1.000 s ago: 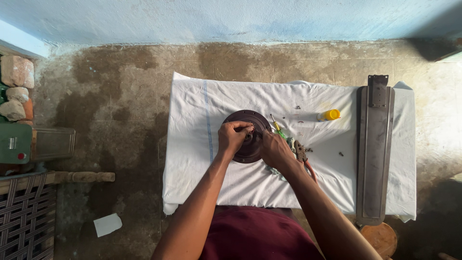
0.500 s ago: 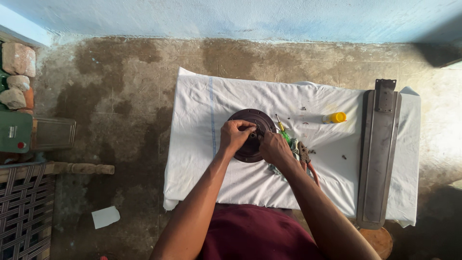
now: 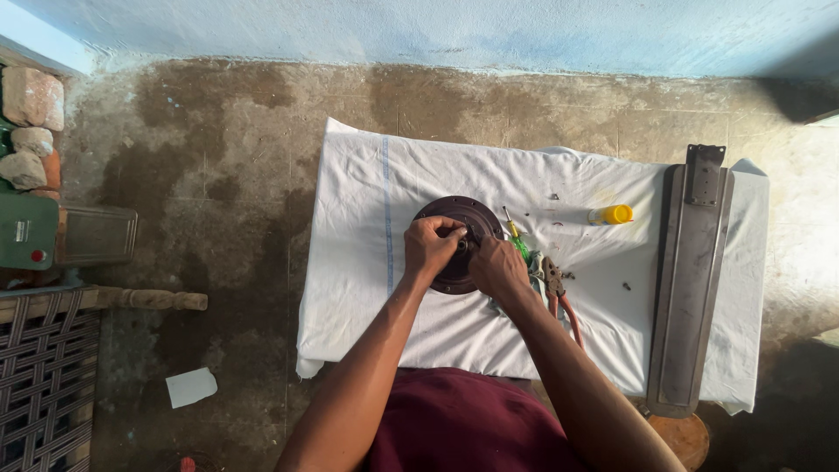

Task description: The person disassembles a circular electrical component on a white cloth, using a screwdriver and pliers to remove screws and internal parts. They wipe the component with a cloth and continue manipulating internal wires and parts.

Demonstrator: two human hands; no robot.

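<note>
Both hands meet over the hub of one dark, round metal motor housing (image 3: 454, 229), which lies flat near the middle of a white cloth (image 3: 367, 262). The left hand (image 3: 430, 246) is curled, fingertips pinching at the hub; the right hand (image 3: 496, 267) is closed against the same spot from the other side. What the fingers pinch is too small to tell. Just right of the housing lie one green-handled screwdriver (image 3: 516, 239), pointing away from the person, and one pair of red-handled pliers (image 3: 558, 288), handles toward the person. Farther right stand one small yellow-capped bottle (image 3: 612, 214) on its side and one long grey metal fan blade (image 3: 690, 288), its long axis running away from the person. The cloth covers a stained concrete floor (image 3: 218, 175).
</note>
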